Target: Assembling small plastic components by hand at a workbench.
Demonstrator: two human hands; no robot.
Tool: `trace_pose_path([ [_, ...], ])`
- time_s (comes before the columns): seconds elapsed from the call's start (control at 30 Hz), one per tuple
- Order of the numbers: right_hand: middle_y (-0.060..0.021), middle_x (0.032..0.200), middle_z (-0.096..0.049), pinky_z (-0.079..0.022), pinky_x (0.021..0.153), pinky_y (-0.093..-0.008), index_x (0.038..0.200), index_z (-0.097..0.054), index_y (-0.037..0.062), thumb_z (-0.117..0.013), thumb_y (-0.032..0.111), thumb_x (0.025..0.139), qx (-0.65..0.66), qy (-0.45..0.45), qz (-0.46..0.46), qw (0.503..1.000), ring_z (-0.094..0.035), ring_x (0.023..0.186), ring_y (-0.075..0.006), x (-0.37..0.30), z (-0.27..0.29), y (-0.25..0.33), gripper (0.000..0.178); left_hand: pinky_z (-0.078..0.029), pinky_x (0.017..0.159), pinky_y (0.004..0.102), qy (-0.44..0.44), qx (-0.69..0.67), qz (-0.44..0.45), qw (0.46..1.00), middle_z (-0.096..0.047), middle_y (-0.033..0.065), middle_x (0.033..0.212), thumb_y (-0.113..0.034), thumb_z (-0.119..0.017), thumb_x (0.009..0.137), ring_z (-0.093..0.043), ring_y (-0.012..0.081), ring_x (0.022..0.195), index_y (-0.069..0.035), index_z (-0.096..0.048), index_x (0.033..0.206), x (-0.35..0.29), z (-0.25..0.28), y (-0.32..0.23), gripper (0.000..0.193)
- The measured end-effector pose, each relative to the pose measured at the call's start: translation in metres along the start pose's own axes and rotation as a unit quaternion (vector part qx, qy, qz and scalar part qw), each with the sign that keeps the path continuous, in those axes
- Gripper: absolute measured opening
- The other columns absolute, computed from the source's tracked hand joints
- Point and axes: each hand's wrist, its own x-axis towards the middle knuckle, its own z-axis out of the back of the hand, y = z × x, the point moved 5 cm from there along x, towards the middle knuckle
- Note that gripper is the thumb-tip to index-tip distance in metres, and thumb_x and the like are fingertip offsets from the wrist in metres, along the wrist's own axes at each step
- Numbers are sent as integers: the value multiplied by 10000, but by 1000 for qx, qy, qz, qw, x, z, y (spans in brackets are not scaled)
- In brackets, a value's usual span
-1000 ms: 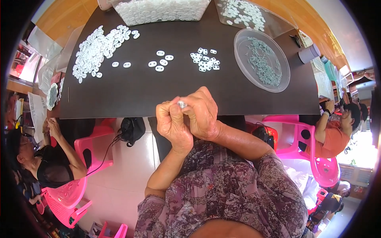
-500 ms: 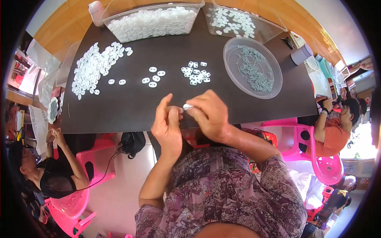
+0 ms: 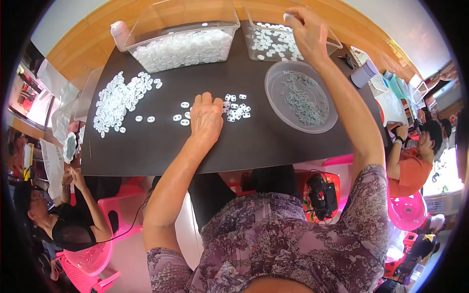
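Note:
My right hand (image 3: pixel 310 35) is raised over the clear bin (image 3: pixel 251 41) at the back right, which has white oval pieces (image 3: pixel 276 45) in it. Its fingers pinch a small white plastic piece (image 3: pixel 287 17). Down on the dark table, my left hand (image 3: pixel 206 119) has its fingers bent together; its fingertips and whatever lies under them are hidden. Just left of it lie several white oval two-hole pieces (image 3: pixel 177 117). To its right is a cluster of small white squarish pieces (image 3: pixel 238 112).
A round clear tray (image 3: pixel 269 105) holds many small grey-green screw-like parts (image 3: pixel 305 100). A large clear bin (image 3: pixel 141 61) full of white pieces stands at the back, a heap of white ovals (image 3: pixel 117 100) at the left. Pliers (image 3: pixel 348 60) and a lidded cup (image 3: pixel 364 74) are at right. Other people sit on both sides.
My hands, together near the table's front edge before, have parted. The right has moved far and right with the white piece; the left has reached forward onto the pieces at the middle.

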Motion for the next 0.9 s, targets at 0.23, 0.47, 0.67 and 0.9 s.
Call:
trace_pose_path([
  [0.23, -171, 773, -637, -468, 689, -435, 814, -661, 51, -581, 134, 710, 41, -44, 112, 992, -610, 758, -346, 46, -31, -67, 155, -466, 661, 409, 36, -19, 43, 998, -537, 139, 802, -35, -686, 654, -540, 311, 783, -3, -575, 747, 2, 0, 0, 149],
  [0.47, -220, 785, -631, -461, 701, -442, 778, -661, 53, -557, 70, 682, -213, 34, 110, 970, -613, 781, -340, 29, -46, -52, 142, -428, 684, 397, 56, -57, 68, 994, -539, 115, 762, -13, -676, 670, -542, 299, 774, -33, -528, 754, 0, 5, 3, 171],
  [0.67, -115, 751, -605, -458, 677, -404, 838, -671, 75, -623, 71, 716, -49, 142, 148, 977, -560, 753, -319, -57, -6, -11, 131, -439, 625, 381, 19, -126, 54, 990, -552, 128, 728, 5, -644, 703, -564, 319, 705, -17, -537, 800, -14, 20, -2, 146],
  [0.9, -115, 735, -589, -455, 690, -418, 818, -666, 88, -638, 104, 711, -54, 325, 61, 942, -563, 777, -314, -144, -12, -37, 111, -443, 603, 282, 12, -216, 100, 971, -578, 72, 708, -5, -633, 741, -557, 173, 628, -11, -607, 821, -33, 43, -20, 84],
])
